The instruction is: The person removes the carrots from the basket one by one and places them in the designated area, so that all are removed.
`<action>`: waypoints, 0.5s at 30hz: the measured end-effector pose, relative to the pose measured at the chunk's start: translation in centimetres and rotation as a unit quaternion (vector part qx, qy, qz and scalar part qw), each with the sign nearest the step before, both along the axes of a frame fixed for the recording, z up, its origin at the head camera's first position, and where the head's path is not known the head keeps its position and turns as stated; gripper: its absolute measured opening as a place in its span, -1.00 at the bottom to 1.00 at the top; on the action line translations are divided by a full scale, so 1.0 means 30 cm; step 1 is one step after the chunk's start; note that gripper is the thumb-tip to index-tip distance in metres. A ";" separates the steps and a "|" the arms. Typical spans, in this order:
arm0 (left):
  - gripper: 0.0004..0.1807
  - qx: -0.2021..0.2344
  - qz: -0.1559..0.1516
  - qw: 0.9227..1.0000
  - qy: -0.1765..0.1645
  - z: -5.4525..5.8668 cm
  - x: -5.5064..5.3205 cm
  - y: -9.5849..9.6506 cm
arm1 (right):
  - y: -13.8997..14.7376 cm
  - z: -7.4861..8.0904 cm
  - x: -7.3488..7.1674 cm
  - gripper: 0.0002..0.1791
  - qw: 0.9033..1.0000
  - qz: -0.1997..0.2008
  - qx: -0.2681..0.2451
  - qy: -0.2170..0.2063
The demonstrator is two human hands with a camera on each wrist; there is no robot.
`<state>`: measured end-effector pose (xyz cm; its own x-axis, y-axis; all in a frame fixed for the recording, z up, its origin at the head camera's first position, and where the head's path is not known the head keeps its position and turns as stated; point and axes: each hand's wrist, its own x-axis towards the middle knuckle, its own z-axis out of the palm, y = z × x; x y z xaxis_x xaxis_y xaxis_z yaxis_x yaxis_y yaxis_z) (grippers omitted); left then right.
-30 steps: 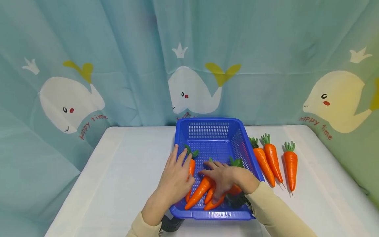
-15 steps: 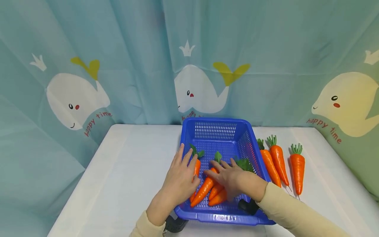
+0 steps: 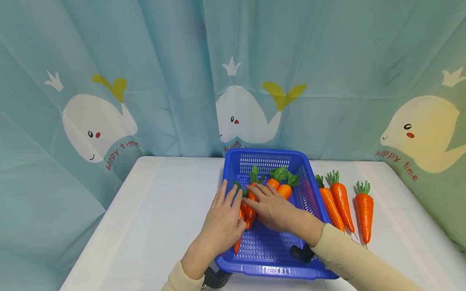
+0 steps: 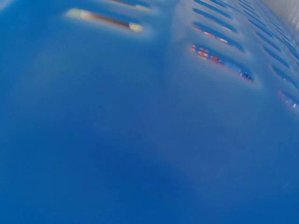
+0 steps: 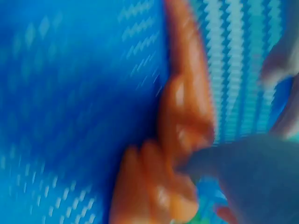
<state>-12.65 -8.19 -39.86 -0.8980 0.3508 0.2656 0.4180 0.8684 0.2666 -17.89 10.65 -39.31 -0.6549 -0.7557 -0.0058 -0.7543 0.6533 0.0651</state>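
A blue plastic basket (image 3: pixel 280 269) stands in the middle of the white table, with several leafy orange carrots (image 3: pixel 285 191) inside. My right hand (image 3: pixel 273 206) lies over the carrots, fingers extended, covering their middles. The blurred right wrist view has its thumb (image 5: pixel 205 161) against the bunched carrots (image 5: pixel 187 107). My left hand (image 3: pixel 221 218) rests at the basket's left wall with straight fingers, partly hiding the leftmost carrot (image 3: pixel 237 243). Only the basket wall (image 4: pixel 140 116) fills the left wrist view, close up.
To the right of the basket lie three more carrots (image 3: pixel 364 216) on the white table (image 3: pixel 167 202). A light blue curtain (image 3: pixel 174 81) printed with whales hangs right behind the table's back edge.
My right hand has moved the carrots toward the back and left of the basket, bunching them beside the leftmost carrot. My left hand stays at the left wall.
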 end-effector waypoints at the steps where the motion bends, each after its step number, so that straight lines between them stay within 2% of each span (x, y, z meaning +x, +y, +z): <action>1: -0.31 0.001 0.000 1.000 0.003 -0.001 0.000 0.000 | -0.011 0.004 0.010 -0.25 0.999 0.012 0.004 -0.035; 4: -0.30 0.006 -0.002 1.000 0.014 -0.005 0.001 0.000 | -0.032 0.014 0.034 -0.34 0.993 0.026 0.034 -0.110; 6: -0.31 0.007 -0.005 1.000 0.018 -0.009 0.000 0.000 | -0.035 0.010 0.037 -0.39 0.991 0.028 0.042 -0.126; 11: -0.32 0.012 -0.007 1.000 0.020 -0.016 -0.001 0.002 | -0.016 -0.026 -0.003 -0.52 0.994 0.004 0.000 -0.106; 15: -0.33 0.010 -0.007 1.000 0.022 -0.016 0.005 0.004 | 0.017 -0.057 -0.041 -0.51 0.996 -0.019 -0.056 -0.074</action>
<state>-12.51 -8.08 -40.36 -0.8806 0.3574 0.3113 0.4417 0.8569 0.2658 -19.13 11.16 -41.00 -0.6812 -0.7317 -0.0222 -0.7249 0.6784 -0.1196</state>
